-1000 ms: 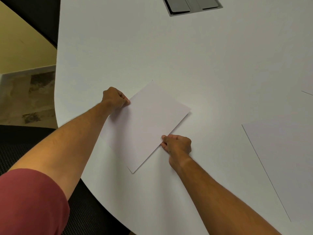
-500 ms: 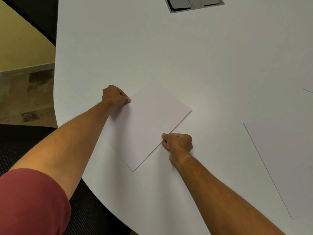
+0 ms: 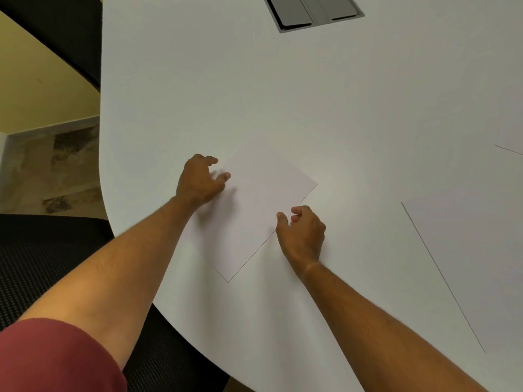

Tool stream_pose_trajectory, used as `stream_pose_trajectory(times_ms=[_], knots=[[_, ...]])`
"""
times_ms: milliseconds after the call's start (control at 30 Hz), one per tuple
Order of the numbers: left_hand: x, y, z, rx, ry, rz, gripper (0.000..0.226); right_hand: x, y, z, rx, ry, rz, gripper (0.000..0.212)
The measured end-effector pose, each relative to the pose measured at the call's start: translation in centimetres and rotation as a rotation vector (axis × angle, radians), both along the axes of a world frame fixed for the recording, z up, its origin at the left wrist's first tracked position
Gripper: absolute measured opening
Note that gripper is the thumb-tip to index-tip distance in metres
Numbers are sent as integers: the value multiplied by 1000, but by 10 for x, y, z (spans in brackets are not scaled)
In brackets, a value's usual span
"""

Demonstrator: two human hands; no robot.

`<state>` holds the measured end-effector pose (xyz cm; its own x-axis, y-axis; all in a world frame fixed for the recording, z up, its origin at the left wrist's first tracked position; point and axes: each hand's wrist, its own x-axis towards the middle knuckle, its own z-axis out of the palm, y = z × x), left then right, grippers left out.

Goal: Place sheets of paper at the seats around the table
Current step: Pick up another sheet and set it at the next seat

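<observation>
A white sheet of paper lies flat and turned at an angle on the white table, near its curved left end. My left hand hovers over the sheet's left edge, fingers loosely curled and blurred, holding nothing. At the sheet's right edge my right hand is lifted a little, its thumb and fingers apart and loosely bent, with nothing in its grasp.
A second sheet lies on the table at the right, and the corner of a third shows at the far right edge. A grey cable hatch is set into the table at the top. A black mesh chair stands at lower left.
Both hands pinched the sheet's edges before; now both have let go and their fingers have loosened. The sheet stays where it was.
</observation>
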<state>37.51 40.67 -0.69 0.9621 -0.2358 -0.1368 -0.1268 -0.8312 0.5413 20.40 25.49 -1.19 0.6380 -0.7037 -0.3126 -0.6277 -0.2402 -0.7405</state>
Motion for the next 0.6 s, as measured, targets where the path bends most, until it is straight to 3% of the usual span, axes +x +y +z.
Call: stream_pose_trajectory(times_ms=[167, 300, 600], knots=[[-31, 1, 8, 192, -73, -196, 79, -9, -4, 10, -258, -70, 301, 56], [-53, 2, 15, 276, -128, -307, 88, -17, -15, 17, -409, 0, 480, 79], [-99, -14, 45, 377, -294, -456, 98, -48, -47, 47, -684, 62, 598, 91]])
